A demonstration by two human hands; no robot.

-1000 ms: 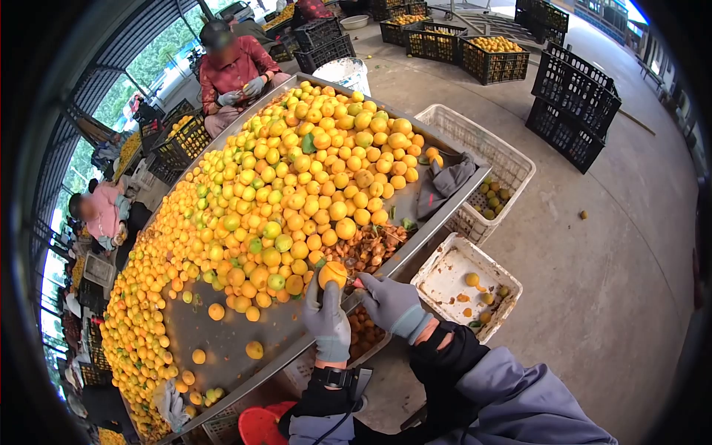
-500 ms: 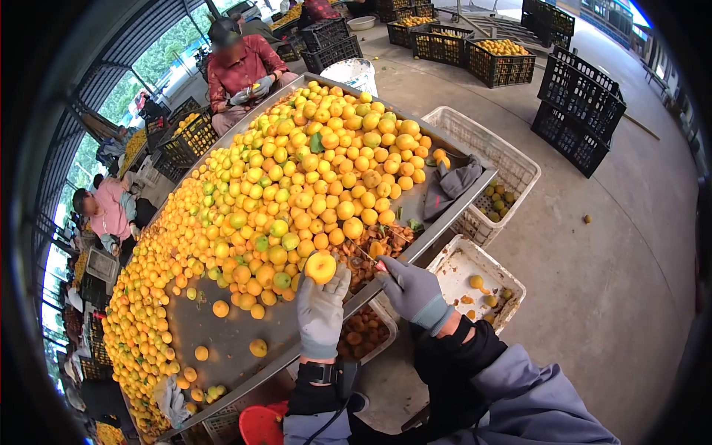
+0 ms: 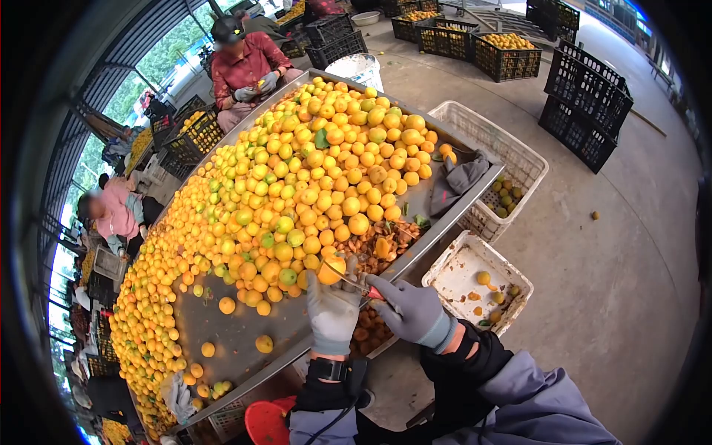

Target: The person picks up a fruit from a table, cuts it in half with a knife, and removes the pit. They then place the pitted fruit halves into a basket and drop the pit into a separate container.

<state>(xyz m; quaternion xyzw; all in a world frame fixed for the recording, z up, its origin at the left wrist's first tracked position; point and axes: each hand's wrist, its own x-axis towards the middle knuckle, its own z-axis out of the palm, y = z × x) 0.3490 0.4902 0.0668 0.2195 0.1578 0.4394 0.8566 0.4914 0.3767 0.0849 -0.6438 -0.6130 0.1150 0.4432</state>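
Far left: a person in a pink top (image 3: 115, 211) is sitting at the long edge of the desk (image 3: 222, 334), with black crates (image 3: 189, 133) of fruit standing behind. Further up, a person in a red shirt (image 3: 248, 63) is sitting at the far end, gloved hands holding something small; cannot tell what.

The metal desk is carrying a big heap of oranges (image 3: 297, 178), mostly orange, some green. A bare patch at the near-left part is showing a few loose fruits (image 3: 263, 343). A red object (image 3: 267, 423) is sitting below the near edge, partly hidden.

Left hand (image 3: 332, 311), grey glove, is gripping one orange (image 3: 331, 270) at the near edge of the heap, fingers clenched around its underside, fruit raised just above the desk rim. Right hand (image 3: 411, 310), also gloved, is closing its fingers on a small tool with a red handle (image 3: 373, 292); its thin metal tip is touching the held orange. Tool type: cannot tell for sure.

Just beyond the hands a pile of brownish trimmings (image 3: 378, 245) is lying on the desk. A bin of similar scraps (image 3: 368, 332) is sitting under the desk edge between the two hands.

Right of that: a grey cloth (image 3: 456, 178) is lying on the desk corner. A white crate (image 3: 445, 278) on the floor is holding a few small fruits; a second white crate (image 3: 534, 167) beyond it is holding greenish ones. Far right: stacked black crates (image 3: 582, 104) are standing on the concrete floor (image 3: 615, 282), and one stray fruit (image 3: 595, 216) is lying well apart.
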